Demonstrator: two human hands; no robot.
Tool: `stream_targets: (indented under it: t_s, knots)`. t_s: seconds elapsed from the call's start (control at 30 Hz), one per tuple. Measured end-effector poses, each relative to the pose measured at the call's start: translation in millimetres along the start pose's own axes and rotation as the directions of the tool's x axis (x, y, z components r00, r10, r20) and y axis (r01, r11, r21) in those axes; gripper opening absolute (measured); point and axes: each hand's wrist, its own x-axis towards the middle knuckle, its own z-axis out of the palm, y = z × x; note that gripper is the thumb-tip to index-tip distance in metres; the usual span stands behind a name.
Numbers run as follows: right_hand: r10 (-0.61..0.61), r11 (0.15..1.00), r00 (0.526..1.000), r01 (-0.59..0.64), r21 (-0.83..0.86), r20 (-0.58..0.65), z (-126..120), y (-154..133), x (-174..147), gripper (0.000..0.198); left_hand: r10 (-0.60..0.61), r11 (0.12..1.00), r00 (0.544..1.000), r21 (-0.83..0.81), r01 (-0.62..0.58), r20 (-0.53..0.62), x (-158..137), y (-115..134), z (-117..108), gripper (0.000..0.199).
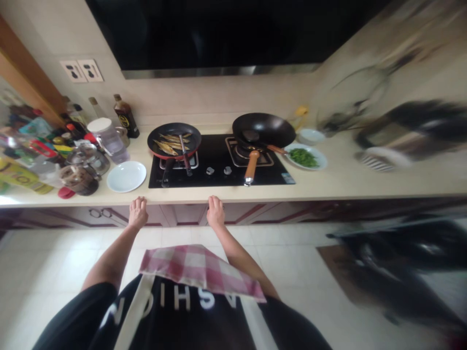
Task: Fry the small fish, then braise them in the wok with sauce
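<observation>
My left hand (138, 211) rests on the front edge of the counter (189, 195), just below a white plate (126, 176). Nothing is in its loosely bent fingers. Also on that edge, in front of the gas hob (215, 150), is my right hand (216, 210), open and bearing nothing. On the left burner stands a frying pan (155, 141) with several small browned fish (167, 148) in it. A spatula (185, 154) lies across its rim. A dark wok (273, 129) sits on the right burner, a wooden-handled utensil (251, 167) reaching forward from it.
Right of the hob is a plate of chopped greens (302, 157) beside a white bowl (311, 136). A clear jug (111, 141), a brown sauce bottle (126, 116) and crowded jars stand at the left. The range hood (219, 39) hangs above. The far right is blurred.
</observation>
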Motion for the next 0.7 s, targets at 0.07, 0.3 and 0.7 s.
stream_targets:
  t_s: [0.07, 0.3, 0.7]
  knots:
    - [-0.002, 1.0, 1.0, 0.002, -0.001, -0.003, 0, 0, 0, 0.056, 0.005, 1.0, 1.0, 0.006, -0.005, 0.001, 0, 0, 0, 0.058]
    - [0.008, 1.0, 1.0, -0.007, -0.01, 0.013, -3, -2, 0, 0.055, 0.017, 1.0, 1.0, 0.021, -0.017, 0.0, 0, -1, 0, 0.06]
    - [0.067, 0.997, 0.992, -0.071, 0.036, 0.104, -23, -10, 1, 0.051, -0.028, 0.998, 0.999, -0.048, 0.03, 0.041, 0, 7, -8, 0.059]
